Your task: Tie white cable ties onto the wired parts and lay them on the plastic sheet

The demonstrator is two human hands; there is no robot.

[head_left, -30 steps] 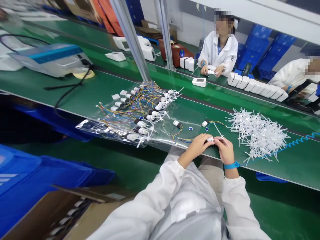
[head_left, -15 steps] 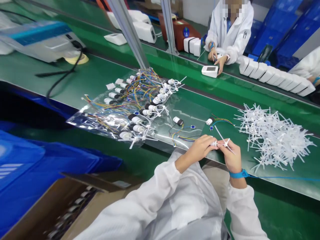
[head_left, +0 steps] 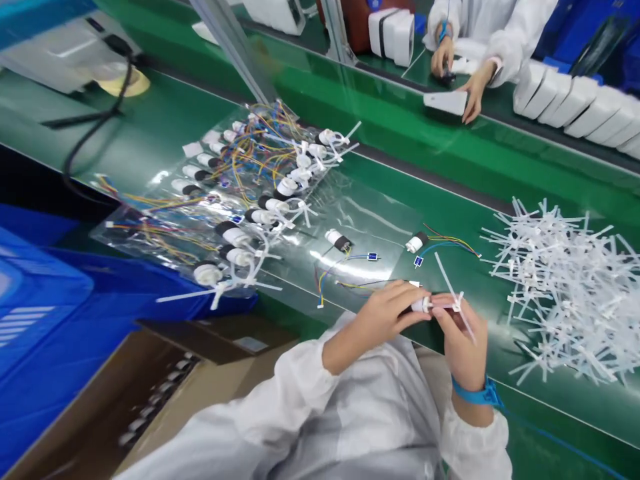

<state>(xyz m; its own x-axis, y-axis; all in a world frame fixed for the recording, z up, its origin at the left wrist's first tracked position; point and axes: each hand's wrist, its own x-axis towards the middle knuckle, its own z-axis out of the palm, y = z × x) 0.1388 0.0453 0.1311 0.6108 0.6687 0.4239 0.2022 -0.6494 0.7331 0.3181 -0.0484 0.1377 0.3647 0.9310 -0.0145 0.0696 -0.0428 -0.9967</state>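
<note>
My left hand (head_left: 380,312) is closed around a small air pump (head_left: 421,305), whose white end pokes out past the fingertips. My right hand (head_left: 464,340) pinches a thin white branched tube (head_left: 449,280) with its end at the pump's tip. Fingers hide whether the two are joined. Just beyond my hands lie a white-and-black pump with wires (head_left: 339,239) and another wired pump (head_left: 417,242). To the right spreads a heap of white branched tubes (head_left: 565,287).
Several pumps with tubes (head_left: 260,217) lie on clear plastic at the left. A cardboard box (head_left: 200,393) stands below the bench edge. A blue wrist strap (head_left: 477,393) trails a cord. Across the bench, a co-worker's hand (head_left: 473,93) holds a white device (head_left: 445,103).
The view has tilted down and shifted. My hands keep the pump and tube together, nearly unmoved. Across the bench, the co-worker has tipped the white device.
</note>
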